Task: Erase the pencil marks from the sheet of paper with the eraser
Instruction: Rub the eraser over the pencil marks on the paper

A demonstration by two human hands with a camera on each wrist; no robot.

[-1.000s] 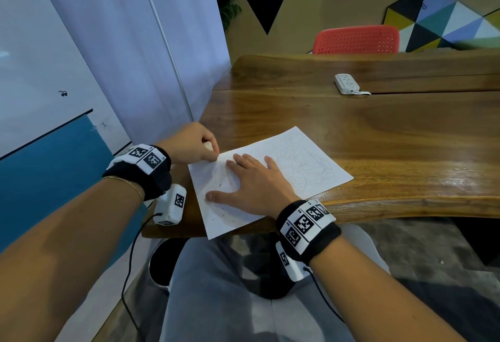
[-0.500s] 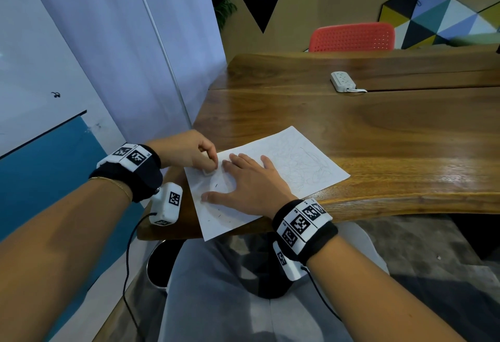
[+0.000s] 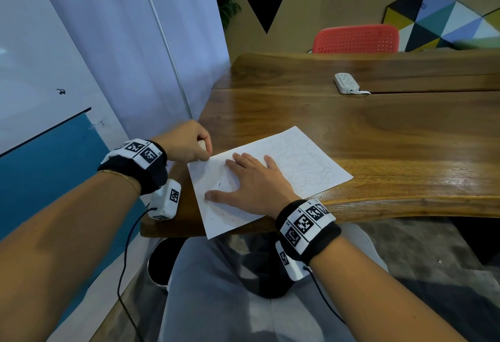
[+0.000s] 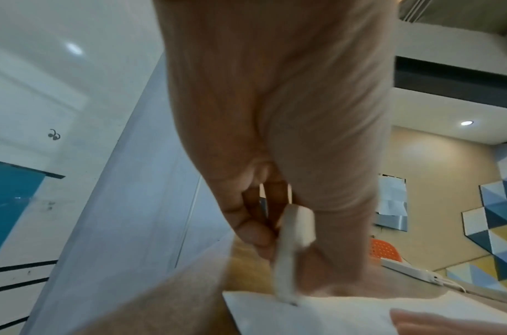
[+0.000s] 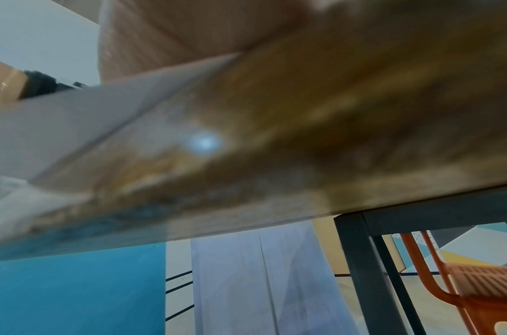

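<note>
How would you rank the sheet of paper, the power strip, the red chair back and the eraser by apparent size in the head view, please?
1. Sheet of paper
2. Red chair back, though it stands farther off
3. Power strip
4. Eraser, mostly hidden in the left hand

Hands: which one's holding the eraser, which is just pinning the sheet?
The left hand pinches the eraser, tip down on the sheet of paper at its far-left corner. The right hand lies flat, fingers spread, pressing the paper down.
</note>
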